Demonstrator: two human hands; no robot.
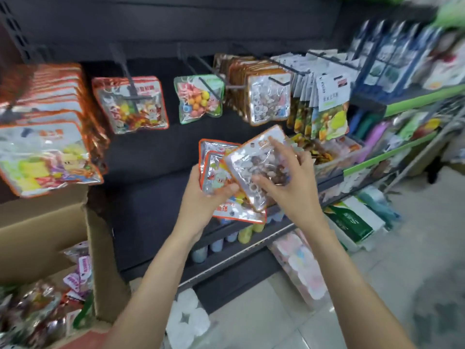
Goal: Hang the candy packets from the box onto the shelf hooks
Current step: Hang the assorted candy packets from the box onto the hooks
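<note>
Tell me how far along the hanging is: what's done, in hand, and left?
Done: packets already hang on the hooks, several rows full. In hand: the left hand holds a small stack, and the right hand is on the top packet. Left: the box still shows more packets, and two hooks carry only one or so.

Even, fairly bright indoor light falls from overhead, casting only soft shadows under the dark shelf [226,177] boards, while white glare streaks the foil of the hanging candy packets [130,104]. The whole frame is soft with motion blur, heaviest at the right edge and in the cardboard box [45,238] at lower left. Wide-angle distortion bends and tilts the shelving towards the borders.
</note>
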